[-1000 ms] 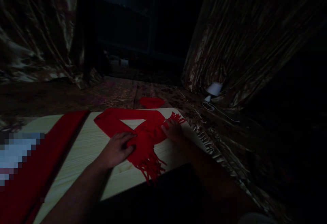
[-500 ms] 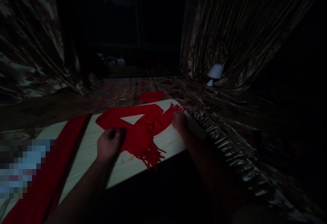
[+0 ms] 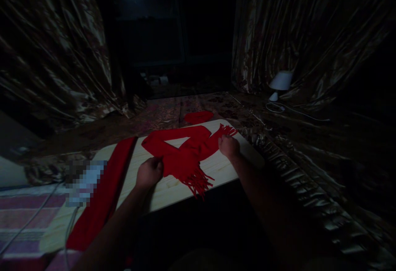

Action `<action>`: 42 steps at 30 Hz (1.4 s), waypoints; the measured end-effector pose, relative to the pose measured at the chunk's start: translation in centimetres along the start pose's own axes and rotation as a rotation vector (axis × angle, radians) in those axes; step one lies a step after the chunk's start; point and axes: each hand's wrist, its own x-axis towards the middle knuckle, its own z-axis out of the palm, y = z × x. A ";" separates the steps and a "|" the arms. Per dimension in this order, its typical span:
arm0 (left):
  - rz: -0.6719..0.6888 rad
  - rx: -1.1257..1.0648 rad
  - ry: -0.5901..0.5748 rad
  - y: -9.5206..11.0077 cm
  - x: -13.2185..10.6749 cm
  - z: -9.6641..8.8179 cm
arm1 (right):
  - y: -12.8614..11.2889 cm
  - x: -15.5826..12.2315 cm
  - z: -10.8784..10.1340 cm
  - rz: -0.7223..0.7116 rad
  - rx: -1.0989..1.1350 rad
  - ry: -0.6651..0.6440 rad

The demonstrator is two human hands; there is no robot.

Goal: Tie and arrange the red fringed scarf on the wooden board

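Note:
A red scarf (image 3: 182,159) lies looped and crossed over itself on a pale wooden board (image 3: 163,190), one fringed end hanging toward me over the near edge. My left hand (image 3: 150,172) is closed on the scarf's left edge, fingers pinched together. At the far right, my right hand (image 3: 229,145) grips the other end just below its fringe. On the board's left part lies a long folded red cloth (image 3: 108,196), apart from both hands.
Another red cloth piece (image 3: 199,117) lies beyond the board. A white lamp (image 3: 281,81) with a looped cord stands at back right. Patterned curtains (image 3: 272,27) hang behind. A cable (image 3: 69,225) runs at left over a striped cloth (image 3: 24,213); a pixelated patch hides something there.
The view has swung left, so everything sits further right, and a bright round light shows at the top. Both hands keep their hold, and the scarf's layout looks the same.

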 end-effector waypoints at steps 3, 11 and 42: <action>0.002 -0.031 0.003 -0.2 0.1 0.0 | 0.0 0.0 0.0 0.005 -0.013 -0.012; 0.011 -0.026 -0.008 0.2 0.0 -0.4 | -0.2 -0.7 0.4 -0.039 -0.061 0.016; -0.013 -0.043 -0.006 0.2 -0.1 -0.4 | -1.2 -4.6 0.2 -0.125 -0.145 0.114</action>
